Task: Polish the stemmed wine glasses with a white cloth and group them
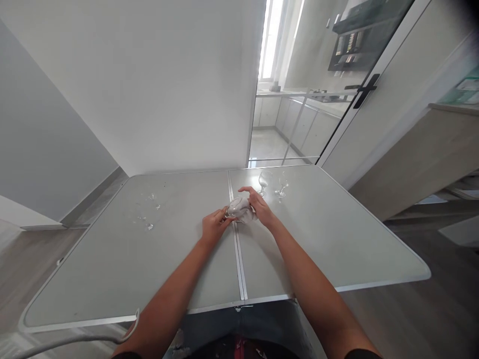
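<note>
Over the table's centre seam, my left hand grips a clear stemmed glass, which is tipped on its side. A crumpled whitish cloth shows at the glass; whether it lies inside the bowl or round it I cannot tell. My right hand holds the cloth from the right, its index finger stretched out above the glass. Just beyond that hand stand two more glasses, a stemmed glass and, to its right, another stemmed glass, both upright.
On the left half of the pale folding table are faint clear glasses, their outlines hard to make out. A white wall rises behind the table, with a glass door at the right. A grey cable runs by my left forearm.
</note>
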`<act>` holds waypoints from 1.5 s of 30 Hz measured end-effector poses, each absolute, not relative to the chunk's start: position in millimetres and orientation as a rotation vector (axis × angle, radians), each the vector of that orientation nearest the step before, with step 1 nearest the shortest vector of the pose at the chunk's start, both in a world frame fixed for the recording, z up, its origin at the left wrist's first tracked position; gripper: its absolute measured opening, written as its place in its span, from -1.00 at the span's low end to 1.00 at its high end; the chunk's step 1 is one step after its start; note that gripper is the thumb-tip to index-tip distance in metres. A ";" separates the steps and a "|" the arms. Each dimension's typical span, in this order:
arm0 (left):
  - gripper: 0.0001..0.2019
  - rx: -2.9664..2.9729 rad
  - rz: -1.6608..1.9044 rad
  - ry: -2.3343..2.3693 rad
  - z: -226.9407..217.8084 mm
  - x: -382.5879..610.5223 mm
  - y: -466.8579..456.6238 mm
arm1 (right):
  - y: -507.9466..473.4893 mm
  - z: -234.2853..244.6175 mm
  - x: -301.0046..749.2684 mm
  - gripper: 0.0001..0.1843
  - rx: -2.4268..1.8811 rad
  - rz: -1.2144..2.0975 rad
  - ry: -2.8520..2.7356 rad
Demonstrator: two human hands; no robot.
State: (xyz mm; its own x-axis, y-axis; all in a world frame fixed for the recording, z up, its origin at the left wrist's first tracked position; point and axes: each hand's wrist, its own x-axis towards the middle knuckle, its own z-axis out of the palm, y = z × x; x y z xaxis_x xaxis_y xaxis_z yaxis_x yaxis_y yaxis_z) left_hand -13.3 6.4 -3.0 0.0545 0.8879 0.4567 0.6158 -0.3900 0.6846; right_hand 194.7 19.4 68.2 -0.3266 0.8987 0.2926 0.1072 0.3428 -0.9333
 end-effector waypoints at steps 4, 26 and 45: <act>-0.62 2.003 1.248 1.596 -5.0 -14.1 7.0 | 22.0 62.1 187.9 -0.43 -0.952 0.975 -1.939; -0.70 2.012 1.221 1.531 0.5 -16.2 4.7 | 21.8 56.9 188.9 -0.34 -0.902 1.106 -1.619; -0.70 2.134 1.091 1.677 -1.3 -13.8 4.5 | 19.4 62.9 184.6 -0.39 -1.017 1.045 -1.815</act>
State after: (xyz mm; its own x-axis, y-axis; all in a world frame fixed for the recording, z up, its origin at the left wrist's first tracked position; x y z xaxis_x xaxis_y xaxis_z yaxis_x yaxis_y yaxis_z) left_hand -13.8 4.5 -1.3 0.0755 0.9070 0.4144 0.7464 -0.3269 0.5796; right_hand 184.6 19.4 62.9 -0.3653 0.9006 0.2356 0.2486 0.3382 -0.9076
